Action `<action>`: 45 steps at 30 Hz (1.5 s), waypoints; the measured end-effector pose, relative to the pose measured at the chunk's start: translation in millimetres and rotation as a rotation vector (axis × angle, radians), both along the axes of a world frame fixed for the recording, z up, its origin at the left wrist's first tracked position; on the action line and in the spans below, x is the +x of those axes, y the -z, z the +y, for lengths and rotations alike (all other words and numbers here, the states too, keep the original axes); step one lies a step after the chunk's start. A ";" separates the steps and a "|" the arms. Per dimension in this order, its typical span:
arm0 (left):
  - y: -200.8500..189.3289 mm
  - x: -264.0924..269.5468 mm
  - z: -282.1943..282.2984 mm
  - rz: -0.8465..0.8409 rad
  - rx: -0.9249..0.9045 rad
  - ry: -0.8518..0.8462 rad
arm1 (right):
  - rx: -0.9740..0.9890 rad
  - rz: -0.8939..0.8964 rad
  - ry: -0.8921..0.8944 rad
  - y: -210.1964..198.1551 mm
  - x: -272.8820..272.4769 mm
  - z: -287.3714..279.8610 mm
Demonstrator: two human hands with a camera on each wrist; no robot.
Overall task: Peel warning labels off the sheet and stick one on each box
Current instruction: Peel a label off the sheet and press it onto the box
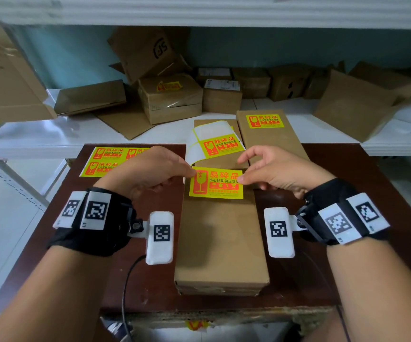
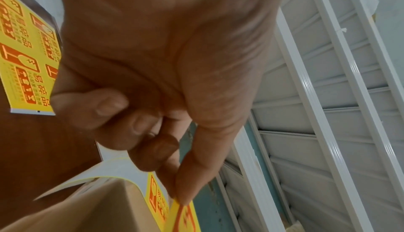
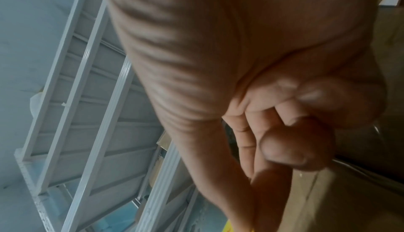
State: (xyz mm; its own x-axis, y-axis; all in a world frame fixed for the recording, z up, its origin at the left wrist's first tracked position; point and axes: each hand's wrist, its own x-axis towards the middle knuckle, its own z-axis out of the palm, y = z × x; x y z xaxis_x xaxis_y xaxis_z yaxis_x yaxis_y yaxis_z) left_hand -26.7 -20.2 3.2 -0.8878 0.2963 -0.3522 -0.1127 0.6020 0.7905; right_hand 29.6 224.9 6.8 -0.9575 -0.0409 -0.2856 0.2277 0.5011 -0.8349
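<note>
A yellow warning label (image 1: pixel 216 182) with red print hangs over the far part of a long brown box (image 1: pixel 220 243) on the dark table. My left hand (image 1: pixel 150 170) pinches the label's left edge, seen close in the left wrist view (image 2: pixel 183 201). My right hand (image 1: pixel 268 169) pinches its right edge; in the right wrist view only a yellow corner (image 3: pixel 231 226) shows. A curled backing sheet (image 1: pixel 214 141) with one label left lies behind. A second long box (image 1: pixel 271 134) at the right carries a stuck label (image 1: pixel 265 121). A sheet of labels (image 1: pixel 106 160) lies at the left.
The brown table (image 1: pixel 362 218) ends near my body. Behind it a white shelf (image 1: pixel 39 137) holds several cardboard boxes (image 1: pixel 172 97), one with a label, and flattened cartons (image 1: pixel 357 104). A black cable (image 1: pixel 128 280) runs off my left wrist.
</note>
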 end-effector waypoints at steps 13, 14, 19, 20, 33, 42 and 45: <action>5.0 1.2 2.0 0.040 -0.119 0.065 | 0.097 0.006 -0.078 11.2 -4.2 1.4; 5.3 1.2 1.9 0.041 -0.123 0.071 | 0.098 0.008 -0.078 11.6 -4.3 1.1; 5.8 1.2 2.5 0.041 -0.130 0.078 | 0.109 0.004 -0.080 12.8 -4.5 -0.2; 5.8 1.6 3.1 0.043 -0.132 0.078 | 0.112 0.004 -0.079 13.0 -4.5 -0.5; 7.5 2.3 3.9 0.062 -0.156 0.099 | 0.131 0.013 -0.090 16.4 -5.7 -1.8; 6.5 4.4 6.5 0.103 -0.202 0.116 | 0.131 0.016 -0.093 17.9 -6.2 -4.2; 7.6 4.3 6.1 0.109 -0.209 0.114 | 0.137 0.014 -0.091 17.5 -5.8 -5.4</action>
